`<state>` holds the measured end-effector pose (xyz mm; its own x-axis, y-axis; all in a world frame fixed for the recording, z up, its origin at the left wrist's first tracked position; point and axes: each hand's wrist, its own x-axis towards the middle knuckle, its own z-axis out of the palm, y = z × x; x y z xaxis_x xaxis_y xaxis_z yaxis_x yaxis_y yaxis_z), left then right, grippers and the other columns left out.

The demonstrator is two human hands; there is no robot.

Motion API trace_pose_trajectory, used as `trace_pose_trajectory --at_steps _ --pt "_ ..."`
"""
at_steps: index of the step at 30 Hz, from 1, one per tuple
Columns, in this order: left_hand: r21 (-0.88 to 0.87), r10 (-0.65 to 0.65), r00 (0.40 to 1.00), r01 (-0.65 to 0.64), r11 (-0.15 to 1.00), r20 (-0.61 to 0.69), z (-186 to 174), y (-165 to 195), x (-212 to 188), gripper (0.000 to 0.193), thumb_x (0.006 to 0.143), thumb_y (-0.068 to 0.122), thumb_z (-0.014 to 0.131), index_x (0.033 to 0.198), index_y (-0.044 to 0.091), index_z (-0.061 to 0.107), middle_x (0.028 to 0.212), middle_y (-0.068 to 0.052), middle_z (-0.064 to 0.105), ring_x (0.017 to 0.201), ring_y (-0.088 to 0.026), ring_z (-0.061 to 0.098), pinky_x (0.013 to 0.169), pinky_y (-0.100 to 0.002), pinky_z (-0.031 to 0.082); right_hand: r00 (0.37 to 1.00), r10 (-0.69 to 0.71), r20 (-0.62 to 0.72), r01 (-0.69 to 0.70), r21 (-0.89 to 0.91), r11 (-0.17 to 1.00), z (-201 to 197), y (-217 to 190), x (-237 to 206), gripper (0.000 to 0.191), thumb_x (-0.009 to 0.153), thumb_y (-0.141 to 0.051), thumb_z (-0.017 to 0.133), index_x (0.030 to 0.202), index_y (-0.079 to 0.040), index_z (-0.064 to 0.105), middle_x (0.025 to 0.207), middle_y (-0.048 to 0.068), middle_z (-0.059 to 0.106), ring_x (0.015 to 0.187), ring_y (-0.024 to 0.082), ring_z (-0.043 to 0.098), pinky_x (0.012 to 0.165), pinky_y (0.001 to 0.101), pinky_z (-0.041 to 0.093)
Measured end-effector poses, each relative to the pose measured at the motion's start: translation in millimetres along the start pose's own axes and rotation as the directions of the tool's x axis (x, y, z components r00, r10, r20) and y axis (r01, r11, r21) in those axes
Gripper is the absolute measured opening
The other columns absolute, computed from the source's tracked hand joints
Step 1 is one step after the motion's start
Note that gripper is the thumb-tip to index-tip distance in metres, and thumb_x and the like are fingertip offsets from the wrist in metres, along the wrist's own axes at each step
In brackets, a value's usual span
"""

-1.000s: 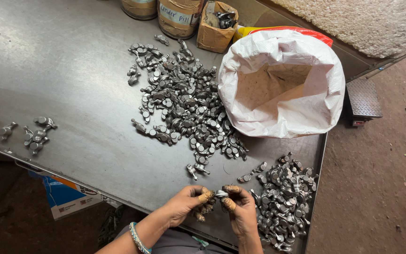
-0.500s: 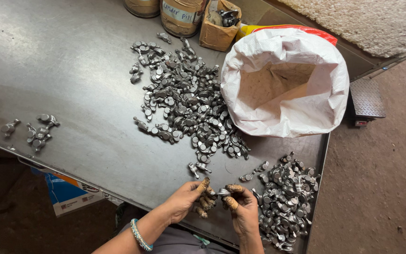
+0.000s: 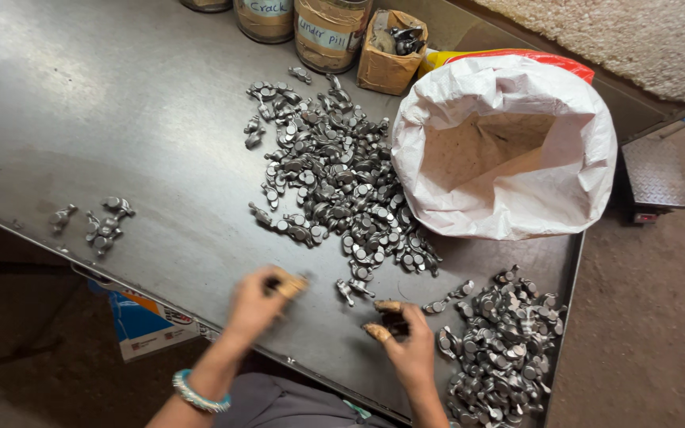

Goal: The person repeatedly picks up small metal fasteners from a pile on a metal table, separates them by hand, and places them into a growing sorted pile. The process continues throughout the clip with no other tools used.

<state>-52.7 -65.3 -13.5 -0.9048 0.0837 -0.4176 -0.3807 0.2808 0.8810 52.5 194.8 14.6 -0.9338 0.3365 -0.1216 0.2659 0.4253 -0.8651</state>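
Since the earlier frames the two hands have drawn apart: they were pressed together over one small piece at the near edge, and the left hand [image 3: 259,301] has now swung out to the left, blurred with motion, while the right hand [image 3: 406,341] stays close to where it was. In the head view, the left hand hovers low over the bare grey tabletop [image 3: 120,103], its fingers curled in; whether anything is gripped inside them I cannot tell through the blur. The right hand is loosely closed, thumb and fingertips pinching a small dark metal part [image 3: 394,321] just above the tabletop. Just to the right of that hand lies the near heap of metal parts [image 3: 505,341], piled against the right rim of the tabletop, and a few loose pieces [image 3: 354,289] sit between the two hands. Farther up the tabletop, the big heap of metal parts [image 3: 334,178] spreads in a long band, its right side touching the open white sack [image 3: 509,143], which stands with its mouth rolled back. Well apart on the left, near the front edge, rests a small cluster of parts [image 3: 101,226]. Along the far edge stand taped jars [image 3: 331,36] and a small cardboard box [image 3: 390,55] with dark pieces in it. A beaded bracelet [image 3: 197,392] circles the left wrist, and a blue box [image 3: 148,325] shows on the floor below the tabletop's edge.
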Motion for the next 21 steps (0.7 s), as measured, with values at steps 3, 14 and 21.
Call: trace_pose_trajectory --at_steps 3,14,21 --pt "0.333 0.293 0.831 -0.139 0.933 -0.473 -66.8 5.8 14.2 0.031 0.083 0.031 0.084 0.096 0.005 0.076 0.081 -0.008 0.074 0.071 -0.018 0.070 0.066 -0.037 0.055 0.967 -0.249 -0.044 0.228 -0.274 0.934 17.2 -25.8 3.8 0.042 0.068 -0.008 0.088 0.108 -0.008 0.074 0.103 0.007 0.071 0.094 0.025 0.065 0.083 0.0355 0.052" --pt "0.488 0.421 0.420 0.061 0.870 -0.804 -150.5 6.2 22.1 0.028 0.093 0.020 0.090 0.110 0.002 0.077 0.110 -0.013 0.065 0.090 -0.029 0.067 0.080 -0.045 0.054 0.920 -0.386 0.071 0.380 -0.399 0.834 62.0 -34.2 18.0 0.047 0.075 -0.003 0.081 0.119 -0.012 0.069 0.091 0.008 0.070 0.088 0.029 0.059 0.080 0.0410 0.051" --pt "0.404 0.467 0.505 -0.236 0.884 -0.726 -108.3 33.8 20.5 0.033 0.093 0.024 0.089 0.114 0.004 0.073 0.128 -0.013 0.051 0.100 -0.019 0.063 0.070 -0.027 0.062 0.984 -0.176 0.026 0.176 -0.288 0.941 17.5 9.2 -11.5 0.054 0.069 0.000 0.083 0.119 -0.010 0.067 0.103 0.012 0.066 0.095 0.031 0.068 0.082 0.0387 0.055"
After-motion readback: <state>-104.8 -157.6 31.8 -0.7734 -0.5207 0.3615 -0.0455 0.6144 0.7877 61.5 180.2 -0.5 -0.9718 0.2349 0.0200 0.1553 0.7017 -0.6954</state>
